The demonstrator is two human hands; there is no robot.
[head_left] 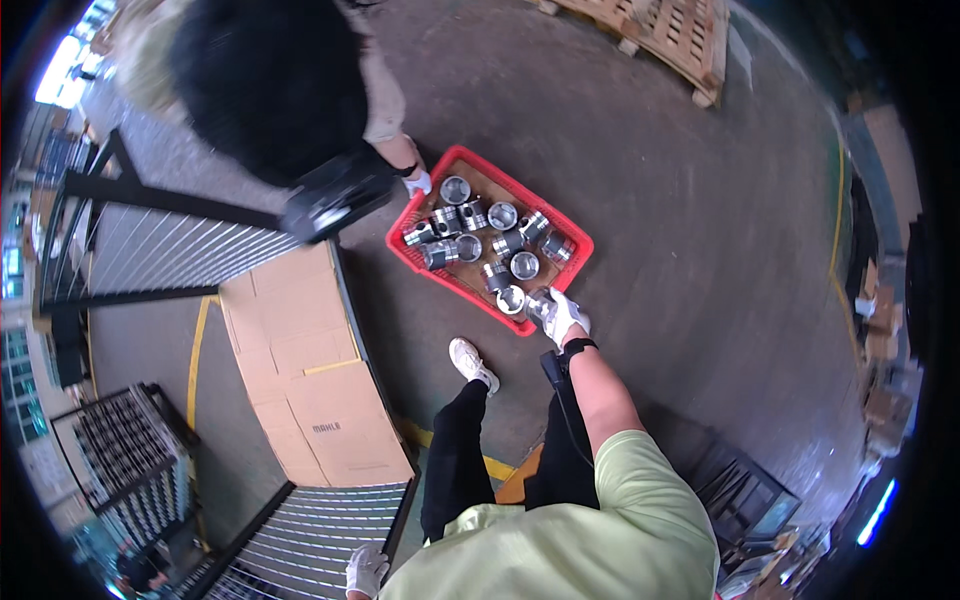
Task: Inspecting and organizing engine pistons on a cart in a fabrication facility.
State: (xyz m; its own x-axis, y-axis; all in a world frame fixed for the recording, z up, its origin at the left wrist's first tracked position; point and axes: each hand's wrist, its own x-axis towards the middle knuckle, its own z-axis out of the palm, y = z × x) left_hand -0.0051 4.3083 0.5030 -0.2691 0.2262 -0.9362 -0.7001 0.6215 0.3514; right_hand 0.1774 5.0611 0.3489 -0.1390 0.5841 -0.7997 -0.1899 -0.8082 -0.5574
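The person's right hand (563, 315), in a white glove, is grasping a metal piston (540, 303) at the near corner of a red basket (582, 240), the fingers wrapped over its middle so that part of it shows on either side of the glove. A black band (579, 347) circles that wrist. Inside the basket, just beyond the glove, a dozen or so more pistons (502, 215) lie on a brown liner (485, 183), some standing with a round end up, others on their sides, several touching. At the basket's far left corner, a co-worker's gloved hand (418, 183) is at the rim; the co-worker leans in from the upper left. The person's left hand (367, 570), also gloved, hangs low near a black-framed rack (318, 522) with metal rods; whether its fingers are closed cannot be told. A brown cardboard sheet (325, 400) lies across the rack, left of the person's white shoe (470, 362). Farther out, the grey floor (700, 250) carries yellow lines, and a wooden pallet (665, 35) sits at the top.
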